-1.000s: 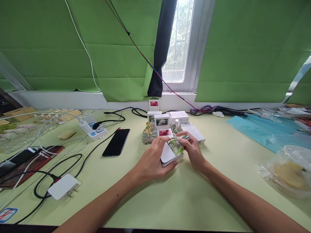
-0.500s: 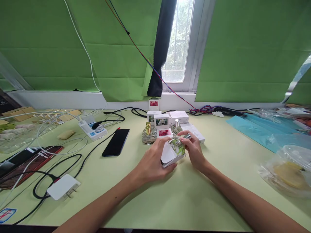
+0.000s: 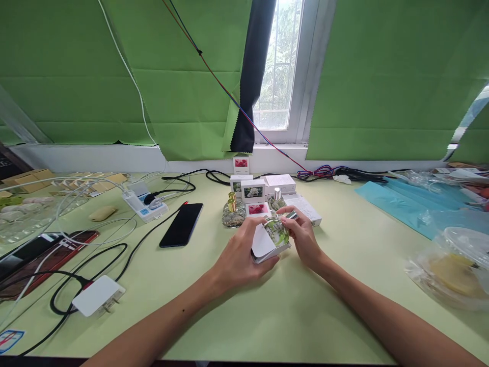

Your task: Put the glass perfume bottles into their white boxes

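A small white carton (image 3: 263, 246) is tilted in my left hand (image 3: 237, 253), fingers wrapped round its side and underneath. Partly inside the carton lies a round glass perfume bottle (image 3: 276, 231) with a green picture showing through it. My right hand (image 3: 303, 233) pinches this bottle near its silver cap (image 3: 292, 215). Just behind my hands stand perfume bottles with gold caps (image 3: 233, 210) and another bottle with a silver cap (image 3: 277, 198). White boxes with flower pictures (image 3: 253, 191) are stacked around them.
To the left lie a black phone (image 3: 182, 225), a power strip (image 3: 144, 203), a white charger (image 3: 99, 295) and tangled cables. Blue sheets (image 3: 401, 203) and a plastic bag with a lidded tub (image 3: 454, 265) lie on the right. A window (image 3: 277, 66) and green curtains rise behind.
Both hands stay almost in place. The bottle and its silver cap have shifted very slightly within the grip; the whole view has drifted a little.
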### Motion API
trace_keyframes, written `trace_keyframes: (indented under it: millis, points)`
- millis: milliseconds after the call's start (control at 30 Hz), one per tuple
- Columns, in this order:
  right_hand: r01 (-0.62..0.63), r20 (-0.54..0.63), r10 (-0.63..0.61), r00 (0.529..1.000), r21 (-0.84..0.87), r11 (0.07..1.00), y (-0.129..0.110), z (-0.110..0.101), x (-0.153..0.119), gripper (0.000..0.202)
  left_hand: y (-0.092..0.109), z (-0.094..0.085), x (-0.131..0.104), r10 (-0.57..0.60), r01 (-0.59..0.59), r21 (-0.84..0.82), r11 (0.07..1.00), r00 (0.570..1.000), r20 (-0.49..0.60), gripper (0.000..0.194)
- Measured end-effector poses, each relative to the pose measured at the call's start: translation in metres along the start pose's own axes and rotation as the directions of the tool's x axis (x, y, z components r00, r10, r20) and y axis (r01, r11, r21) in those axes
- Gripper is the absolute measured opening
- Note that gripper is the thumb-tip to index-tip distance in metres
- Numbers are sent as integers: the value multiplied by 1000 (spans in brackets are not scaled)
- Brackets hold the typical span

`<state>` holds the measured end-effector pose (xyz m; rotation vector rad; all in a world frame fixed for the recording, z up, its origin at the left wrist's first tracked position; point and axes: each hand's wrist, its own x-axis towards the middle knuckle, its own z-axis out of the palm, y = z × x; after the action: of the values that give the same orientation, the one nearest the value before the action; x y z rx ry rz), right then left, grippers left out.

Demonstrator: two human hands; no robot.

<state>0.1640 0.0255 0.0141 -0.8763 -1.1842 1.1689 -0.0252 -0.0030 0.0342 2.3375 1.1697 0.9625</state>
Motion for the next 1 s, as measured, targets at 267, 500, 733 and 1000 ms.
trace_keyframes:
  millis: [267, 500, 733, 1000]
  points:
    - [-12, 4, 12, 1000, 3, 1000, -1, 0, 1, 26, -1, 2, 2, 23, -23, 6, 1000, 1000, -6, 61]
    - [-10, 0, 10, 1000, -18, 1000, -2, 1, 1, 27, 0, 1, 2, 44, -43, 26, 999, 999, -22, 52]
    - [-1, 7, 1, 1000, -40, 999, -1, 0, 1, 26, -1, 2, 2, 61, -61, 21, 998, 998, -34, 51]
    - [10, 25, -9, 1000, -59, 998, -1, -1, 0, 26, 1, 1, 2, 37, -37, 14, 999, 999, -22, 51]
